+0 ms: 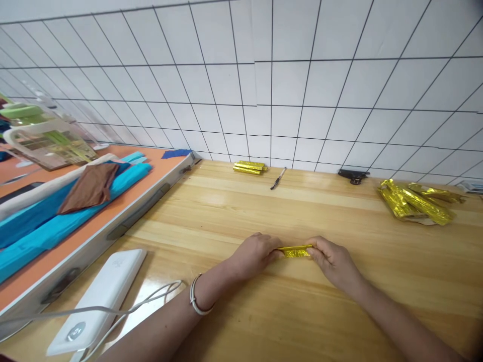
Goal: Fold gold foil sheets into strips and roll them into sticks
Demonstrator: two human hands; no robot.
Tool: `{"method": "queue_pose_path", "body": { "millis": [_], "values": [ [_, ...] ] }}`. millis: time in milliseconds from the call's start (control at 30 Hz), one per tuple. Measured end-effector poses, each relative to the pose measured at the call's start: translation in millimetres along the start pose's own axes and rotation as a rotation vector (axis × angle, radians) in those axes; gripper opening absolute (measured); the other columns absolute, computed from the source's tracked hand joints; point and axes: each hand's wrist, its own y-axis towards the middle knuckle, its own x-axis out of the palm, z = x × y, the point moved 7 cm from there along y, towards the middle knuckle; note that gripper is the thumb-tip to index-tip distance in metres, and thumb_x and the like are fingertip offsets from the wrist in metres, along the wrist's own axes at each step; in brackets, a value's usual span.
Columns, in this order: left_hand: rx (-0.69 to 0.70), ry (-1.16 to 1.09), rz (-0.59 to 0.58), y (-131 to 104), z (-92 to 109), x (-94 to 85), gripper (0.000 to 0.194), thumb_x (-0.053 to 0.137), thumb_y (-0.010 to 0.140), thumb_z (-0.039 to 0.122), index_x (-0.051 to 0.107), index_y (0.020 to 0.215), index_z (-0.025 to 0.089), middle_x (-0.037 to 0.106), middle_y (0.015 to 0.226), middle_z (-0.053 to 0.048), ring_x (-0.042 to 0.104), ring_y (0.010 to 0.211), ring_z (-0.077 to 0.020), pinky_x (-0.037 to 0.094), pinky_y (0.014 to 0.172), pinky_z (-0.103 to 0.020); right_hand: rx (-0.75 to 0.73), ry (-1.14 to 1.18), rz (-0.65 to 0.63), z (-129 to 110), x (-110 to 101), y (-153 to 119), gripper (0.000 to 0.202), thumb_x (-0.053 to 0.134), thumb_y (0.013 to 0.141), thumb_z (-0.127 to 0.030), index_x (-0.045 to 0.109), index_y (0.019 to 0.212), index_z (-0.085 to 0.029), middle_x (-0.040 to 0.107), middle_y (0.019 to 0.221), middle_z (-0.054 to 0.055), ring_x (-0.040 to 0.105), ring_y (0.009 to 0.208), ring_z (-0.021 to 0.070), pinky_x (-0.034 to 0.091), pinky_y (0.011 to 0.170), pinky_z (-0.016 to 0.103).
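Observation:
A short strip of gold foil (296, 252) stretches between my two hands, just above or on the wooden table (211, 211). My left hand (256, 254) pinches its left end, and my right hand (332, 256) grips the right end between thumb and fingers. The foil's upper edge looks folded or rolled. Against the wall lie several gold rolls (249, 167), with a black and white pen (278, 179) to their right. A crumpled pile of gold foil (415, 202) rests at the back right.
A white power bank (100, 299) with cables (151, 297) lies at the lower left. Beyond a raised edge, the orange surface (149, 183) holds blue rolls (83, 216), a brown piece (90, 187) and a clear container (56, 143). A black clip (353, 175) sits near the wall.

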Motion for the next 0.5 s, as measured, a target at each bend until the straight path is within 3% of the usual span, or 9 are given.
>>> {"method": "queue_pose_path", "body": {
  "millis": [200, 333, 500],
  "values": [
    [0.077, 0.054, 0.04, 22, 30, 15.1, 0.022, 0.038, 0.093, 0.027, 0.057, 0.1, 0.018, 0.065, 0.084, -0.004, 0.059, 0.076, -0.0165, 0.041, 0.069, -0.025, -0.173, -0.157, 0.078, -14, -1, -7, 0.015, 0.041, 0.09, -0.022, 0.056, 0.094, -0.022, 0.061, 0.08, 0.001, 0.055, 0.074, 0.0144, 0.041, 0.067, 0.027],
    [0.102, 0.028, 0.127, 28, 36, 16.5, 0.019, 0.038, 0.093, 0.024, 0.056, 0.096, 0.019, 0.064, 0.082, -0.003, 0.058, 0.075, -0.0151, 0.039, 0.069, -0.025, -0.281, -0.187, 0.151, -23, -10, -11, 0.015, 0.042, 0.09, -0.021, 0.056, 0.096, -0.021, 0.062, 0.082, 0.003, 0.054, 0.076, 0.015, 0.041, 0.069, 0.028],
    [0.136, -0.002, 0.168, 24, 41, 19.3, 0.018, 0.038, 0.091, 0.021, 0.054, 0.083, 0.018, 0.061, 0.074, -0.002, 0.055, 0.068, -0.0134, 0.037, 0.065, -0.024, -0.382, -0.249, 0.158, -38, -13, -14, 0.015, 0.042, 0.091, -0.023, 0.056, 0.085, -0.021, 0.058, 0.069, 0.002, 0.05, 0.066, 0.0151, 0.039, 0.063, 0.028]
  ]
}}
